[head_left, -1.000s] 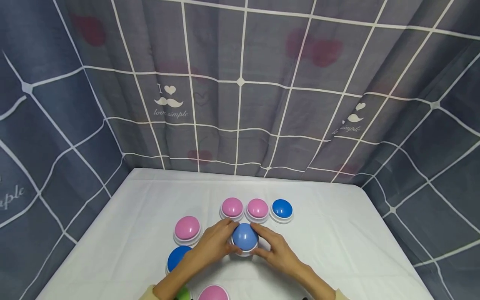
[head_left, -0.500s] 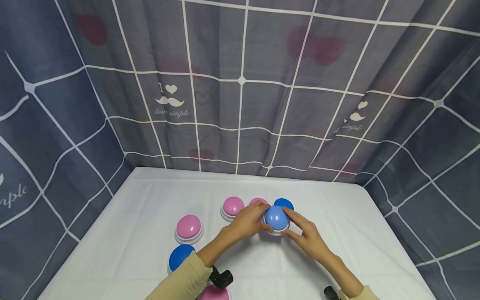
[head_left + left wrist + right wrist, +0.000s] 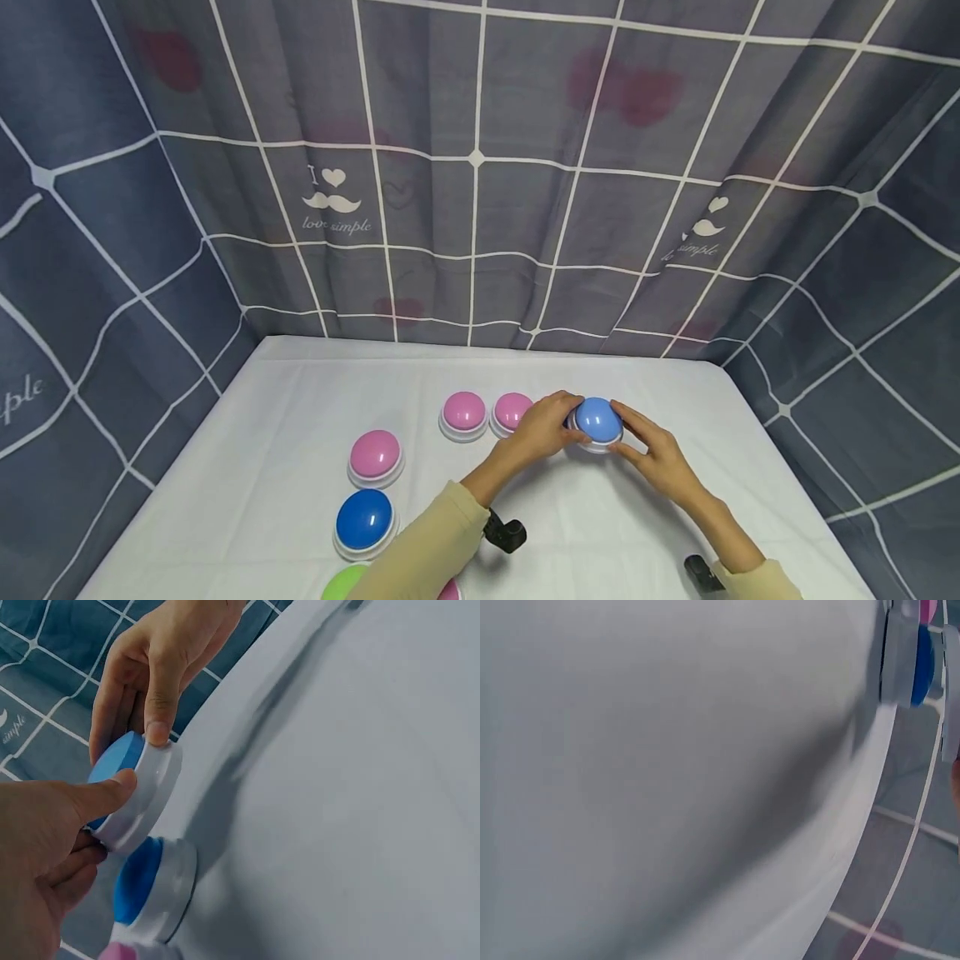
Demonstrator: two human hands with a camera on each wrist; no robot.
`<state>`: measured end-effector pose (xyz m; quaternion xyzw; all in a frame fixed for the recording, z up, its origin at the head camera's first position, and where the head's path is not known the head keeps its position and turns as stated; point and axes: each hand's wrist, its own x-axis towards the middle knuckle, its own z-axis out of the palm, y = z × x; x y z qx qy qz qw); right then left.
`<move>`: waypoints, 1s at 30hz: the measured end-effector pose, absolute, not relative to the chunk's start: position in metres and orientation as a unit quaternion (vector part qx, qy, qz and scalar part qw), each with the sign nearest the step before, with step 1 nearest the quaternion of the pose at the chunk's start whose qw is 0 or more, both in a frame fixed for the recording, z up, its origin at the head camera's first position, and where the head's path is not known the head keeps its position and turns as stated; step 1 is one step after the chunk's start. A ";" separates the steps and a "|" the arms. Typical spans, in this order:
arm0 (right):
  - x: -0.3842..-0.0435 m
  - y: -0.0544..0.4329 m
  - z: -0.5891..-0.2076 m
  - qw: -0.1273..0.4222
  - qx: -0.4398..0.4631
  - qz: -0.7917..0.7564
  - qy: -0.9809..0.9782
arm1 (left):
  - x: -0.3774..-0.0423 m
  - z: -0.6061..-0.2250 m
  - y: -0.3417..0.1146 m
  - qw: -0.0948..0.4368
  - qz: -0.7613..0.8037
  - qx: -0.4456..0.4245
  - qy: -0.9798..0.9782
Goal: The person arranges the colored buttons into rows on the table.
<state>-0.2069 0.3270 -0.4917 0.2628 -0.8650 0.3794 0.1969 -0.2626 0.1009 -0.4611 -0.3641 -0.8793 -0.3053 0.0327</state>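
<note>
A light-blue dome push button (image 3: pixel 598 419) with a white base is gripped from both sides, above the table. My left hand (image 3: pixel 546 427) holds its left side and my right hand (image 3: pixel 660 458) its right side. In the left wrist view, the left thumb (image 3: pixel 112 793) presses the white base, and the right hand's thumb (image 3: pixel 159 720) presses it from the opposite side. A darker blue push button (image 3: pixel 139 881) stands on the table close by; in the head view it is hidden. The right wrist view catches only the held button's edge (image 3: pixel 951 697).
Two pink push buttons (image 3: pixel 463 412) stand left of the hands, one partly covered. Another pink button (image 3: pixel 375 455), a blue one (image 3: pixel 364 520) and a green one (image 3: pixel 345 582) line the left side. Grey checked curtains (image 3: pixel 442 200) surround the white table (image 3: pixel 300 400).
Both hands have carried the light-blue push button to the right and toward the back of the table. The darker blue button has become covered from the head view.
</note>
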 end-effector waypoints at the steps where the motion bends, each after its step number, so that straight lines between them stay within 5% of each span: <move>1: -0.208 0.331 -0.493 0.198 0.258 0.375 -0.868 | -0.264 -0.462 0.105 0.030 -0.305 -0.366 -0.879; 20: -0.213 0.352 -0.509 0.228 0.194 0.349 -0.888 | -0.283 -0.477 0.147 0.001 -0.267 -0.396 -0.879; 30: -0.214 0.345 -0.508 0.183 0.146 0.328 -0.915 | -0.287 -0.475 0.155 0.026 -0.145 -0.392 -0.908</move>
